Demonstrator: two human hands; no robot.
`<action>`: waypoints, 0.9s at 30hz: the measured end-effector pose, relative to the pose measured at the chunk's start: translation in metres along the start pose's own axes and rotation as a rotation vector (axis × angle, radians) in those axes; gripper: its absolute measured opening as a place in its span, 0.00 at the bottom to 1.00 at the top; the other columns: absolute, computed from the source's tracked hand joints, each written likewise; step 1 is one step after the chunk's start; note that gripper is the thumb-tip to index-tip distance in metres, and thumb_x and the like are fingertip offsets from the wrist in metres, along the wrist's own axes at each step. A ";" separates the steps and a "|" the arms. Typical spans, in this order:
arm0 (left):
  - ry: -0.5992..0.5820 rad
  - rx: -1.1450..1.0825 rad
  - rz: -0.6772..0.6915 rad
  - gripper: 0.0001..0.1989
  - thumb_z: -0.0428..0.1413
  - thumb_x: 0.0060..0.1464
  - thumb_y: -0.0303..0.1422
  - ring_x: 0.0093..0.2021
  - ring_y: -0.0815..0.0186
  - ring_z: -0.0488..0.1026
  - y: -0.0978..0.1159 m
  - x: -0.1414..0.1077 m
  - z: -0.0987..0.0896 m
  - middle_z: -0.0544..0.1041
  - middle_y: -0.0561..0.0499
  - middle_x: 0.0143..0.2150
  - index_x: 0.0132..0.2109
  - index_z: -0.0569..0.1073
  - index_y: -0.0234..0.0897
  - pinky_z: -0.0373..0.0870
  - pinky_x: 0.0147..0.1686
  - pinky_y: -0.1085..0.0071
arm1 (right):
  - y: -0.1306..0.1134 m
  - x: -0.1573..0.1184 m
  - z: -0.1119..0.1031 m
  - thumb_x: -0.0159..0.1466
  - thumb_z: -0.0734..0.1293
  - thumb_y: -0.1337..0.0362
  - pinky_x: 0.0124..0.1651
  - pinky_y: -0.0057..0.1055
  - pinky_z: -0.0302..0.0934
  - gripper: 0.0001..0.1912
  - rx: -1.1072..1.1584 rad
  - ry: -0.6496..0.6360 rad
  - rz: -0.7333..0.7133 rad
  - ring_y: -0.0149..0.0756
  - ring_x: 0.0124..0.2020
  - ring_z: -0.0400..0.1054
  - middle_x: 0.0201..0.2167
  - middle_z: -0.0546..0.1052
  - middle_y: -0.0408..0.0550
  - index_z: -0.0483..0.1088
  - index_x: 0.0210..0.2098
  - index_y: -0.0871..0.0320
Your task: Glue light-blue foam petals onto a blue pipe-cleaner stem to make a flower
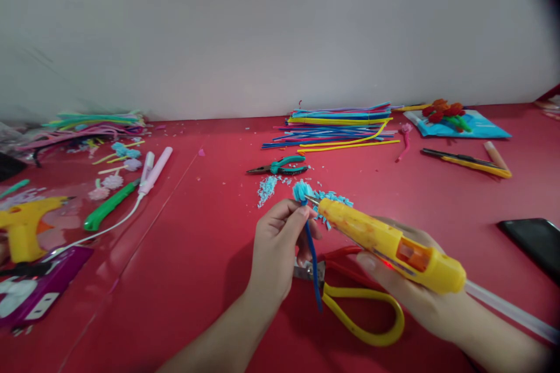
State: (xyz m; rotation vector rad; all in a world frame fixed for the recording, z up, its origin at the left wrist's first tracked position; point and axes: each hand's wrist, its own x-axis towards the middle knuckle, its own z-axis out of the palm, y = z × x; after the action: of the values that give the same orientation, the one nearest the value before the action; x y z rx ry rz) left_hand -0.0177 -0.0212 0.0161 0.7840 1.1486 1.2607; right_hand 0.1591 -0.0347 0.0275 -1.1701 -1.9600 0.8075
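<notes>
Between thumb and fingers, my left hand (pixel 277 239) pinches a dark blue pipe cleaner (pixel 313 262) that hangs down below the fingers. At its top sits a fluffy light blue flower head (pixel 301 190). My right hand (pixel 411 297) is wrapped round a yellow glue gun (pixel 371 233), with a clear glue stick (pixel 510 306) coming out of its back end. The gun's metal nozzle is at the base of the flower head; whether it touches cannot be told. Under the hands lie scissors with red and yellow handles (pixel 376 335). Cut light blue pieces (pixel 335 199) lie just behind the nozzle.
Teal-handled pliers (pixel 286 167) and blue clippings (pixel 266 189) lie ahead. Pipe cleaners (pixel 336 128) are piled by the wall. A phone (pixel 534 245) and a cutter (pixel 468 161) lie right. Left are another glue gun (pixel 26 224), a purple power strip (pixel 65 280) and a pink curling-iron-like tool (pixel 157 170).
</notes>
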 end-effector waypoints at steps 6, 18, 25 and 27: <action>0.007 -0.009 0.014 0.09 0.54 0.53 0.35 0.11 0.79 0.58 -0.002 0.000 0.000 0.72 0.57 0.19 0.28 0.68 0.36 0.55 0.09 0.84 | 0.002 0.002 0.002 0.62 0.62 0.60 0.24 0.25 0.63 0.08 -0.001 0.004 -0.013 0.33 0.25 0.68 0.26 0.73 0.46 0.68 0.33 0.58; 0.062 0.115 0.124 0.09 0.54 0.52 0.37 0.12 0.78 0.61 -0.002 0.007 -0.007 0.72 0.55 0.21 0.30 0.70 0.35 0.56 0.10 0.82 | 0.000 0.004 0.000 0.61 0.62 0.60 0.24 0.24 0.60 0.07 0.036 -0.013 0.097 0.30 0.22 0.64 0.23 0.70 0.41 0.66 0.31 0.56; 0.083 0.094 0.092 0.08 0.52 0.54 0.36 0.10 0.80 0.56 -0.002 0.014 -0.008 0.69 0.58 0.18 0.33 0.68 0.35 0.48 0.09 0.83 | 0.020 0.023 -0.004 0.58 0.63 0.62 0.26 0.26 0.58 0.06 0.075 0.080 0.247 0.30 0.24 0.62 0.28 0.71 0.42 0.64 0.34 0.57; 0.062 0.103 0.073 0.08 0.52 0.54 0.36 0.10 0.80 0.57 -0.004 0.014 -0.008 0.69 0.58 0.18 0.33 0.69 0.35 0.46 0.09 0.83 | 0.035 0.029 -0.005 0.56 0.64 0.62 0.27 0.26 0.58 0.06 0.047 0.020 0.286 0.30 0.24 0.62 0.25 0.69 0.41 0.65 0.31 0.58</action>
State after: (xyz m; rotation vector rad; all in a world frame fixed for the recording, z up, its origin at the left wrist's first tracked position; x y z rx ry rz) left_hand -0.0255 -0.0096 0.0073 0.8757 1.2531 1.3022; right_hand 0.1697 0.0062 0.0105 -1.4442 -1.7704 0.9775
